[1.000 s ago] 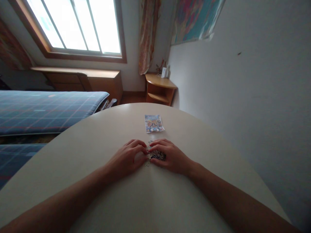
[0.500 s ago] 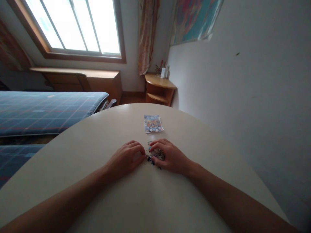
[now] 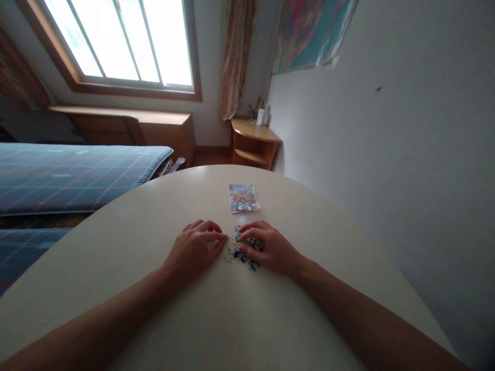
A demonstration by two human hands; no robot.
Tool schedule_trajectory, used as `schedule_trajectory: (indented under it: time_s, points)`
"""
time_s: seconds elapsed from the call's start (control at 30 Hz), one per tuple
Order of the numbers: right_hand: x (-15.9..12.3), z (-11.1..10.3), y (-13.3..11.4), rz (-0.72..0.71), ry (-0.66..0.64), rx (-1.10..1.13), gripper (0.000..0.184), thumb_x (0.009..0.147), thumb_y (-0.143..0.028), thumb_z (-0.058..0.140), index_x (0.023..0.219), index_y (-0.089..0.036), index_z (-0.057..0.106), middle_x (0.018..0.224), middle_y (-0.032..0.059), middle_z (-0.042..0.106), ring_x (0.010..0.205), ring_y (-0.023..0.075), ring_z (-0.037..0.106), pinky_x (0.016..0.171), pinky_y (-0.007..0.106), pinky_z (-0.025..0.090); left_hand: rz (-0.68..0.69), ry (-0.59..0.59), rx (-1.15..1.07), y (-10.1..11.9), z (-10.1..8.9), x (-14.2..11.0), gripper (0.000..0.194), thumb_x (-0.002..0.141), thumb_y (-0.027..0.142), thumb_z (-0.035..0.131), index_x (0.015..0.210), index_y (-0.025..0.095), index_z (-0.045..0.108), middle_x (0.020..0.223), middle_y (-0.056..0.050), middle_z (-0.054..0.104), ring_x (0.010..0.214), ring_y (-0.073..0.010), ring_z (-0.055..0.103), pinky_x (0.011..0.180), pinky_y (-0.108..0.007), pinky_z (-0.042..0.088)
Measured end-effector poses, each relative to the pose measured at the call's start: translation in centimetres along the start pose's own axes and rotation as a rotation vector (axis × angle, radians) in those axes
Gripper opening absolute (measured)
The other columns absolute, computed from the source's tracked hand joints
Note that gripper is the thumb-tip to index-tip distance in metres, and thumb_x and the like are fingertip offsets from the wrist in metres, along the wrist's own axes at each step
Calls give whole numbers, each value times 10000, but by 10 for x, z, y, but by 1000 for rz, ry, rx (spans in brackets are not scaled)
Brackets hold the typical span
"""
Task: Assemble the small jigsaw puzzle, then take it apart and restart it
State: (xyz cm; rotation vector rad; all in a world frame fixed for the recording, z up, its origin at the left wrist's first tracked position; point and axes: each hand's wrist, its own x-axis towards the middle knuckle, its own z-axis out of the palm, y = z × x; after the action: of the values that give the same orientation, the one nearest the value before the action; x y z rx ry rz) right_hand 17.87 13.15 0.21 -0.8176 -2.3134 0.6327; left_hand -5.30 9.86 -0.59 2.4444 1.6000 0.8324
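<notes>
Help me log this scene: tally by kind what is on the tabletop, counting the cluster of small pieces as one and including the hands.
Hands: 2 (left hand, right hand)
Printed sheet or packet: 1
Cluster of small pieces: 1 (single pieces too small to count)
Total: 4

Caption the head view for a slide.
Right hand over, left hand beside small loose pieces on a pale table.

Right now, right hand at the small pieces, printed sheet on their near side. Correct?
Wrong side: the head view shows the printed sheet beyond the small pieces, on their far side. The right hand is at them, as you say.
</notes>
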Motion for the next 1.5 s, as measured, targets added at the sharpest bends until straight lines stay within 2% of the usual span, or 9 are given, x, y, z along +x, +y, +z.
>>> schedule_trajectory:
  time_s: [0.2,0.5,0.67,0.8,1.03,1.2,1.4,1.5]
  points:
    - [0,-2,3,25,35,54,160,829,-285,735,986,-251,741,1048,57,678,1029,195,637,954,373,503,94,-69,-35,13,-2,-3,148,884,366,648,979,290,731,1088,-35,691,996,-244,621,940,-462,460]
    - [1,-1,8,15,75,110,154,826,-281,739,978,-260,757,979,51,698,981,196,636,921,363,502,71,-100,-141,10,1,0,57,876,282,657,852,254,701,1061,-25,687,996,-229,616,946,-423,453]
    - [2,-1,6,152,125,135,86,859,-275,692,918,-225,726,927,44,710,914,187,652,854,331,503,56,-94,-185,10,1,1,31,867,251,673,840,238,676,956,-12,711,948,-213,626,922,-388,452]
    - [2,-2,6,240,165,148,122,862,-305,685,944,-227,731,945,38,718,909,180,664,850,310,500,-48,-35,-187,8,1,2,48,865,270,668,834,237,685,868,-16,711,886,-218,642,851,-363,476]
    - [4,-4,6,358,256,58,179,876,-343,650,953,-224,759,955,50,731,940,201,662,881,334,488,-166,37,-222,4,3,2,45,854,259,642,851,239,682,849,-7,702,814,-196,651,785,-326,487]
    - [6,-5,12,444,332,-3,215,878,-338,629,982,-218,774,995,68,752,1001,233,653,935,371,468,-127,51,-243,-1,5,4,108,883,275,602,919,240,699,863,-10,713,823,-190,649,789,-318,486]
    - [8,-7,27,439,344,-106,197,874,-303,630,977,-221,776,989,67,753,1008,247,637,968,410,442,-116,48,-254,-3,6,5,125,877,288,594,893,238,707,867,-21,718,843,-200,648,803,-328,483]
    - [8,-8,23,388,343,-176,176,875,-292,625,925,-207,771,973,76,733,1004,243,614,960,404,437,-157,41,-252,-2,5,4,136,869,302,595,887,246,717,867,-23,720,836,-204,655,801,-329,486]
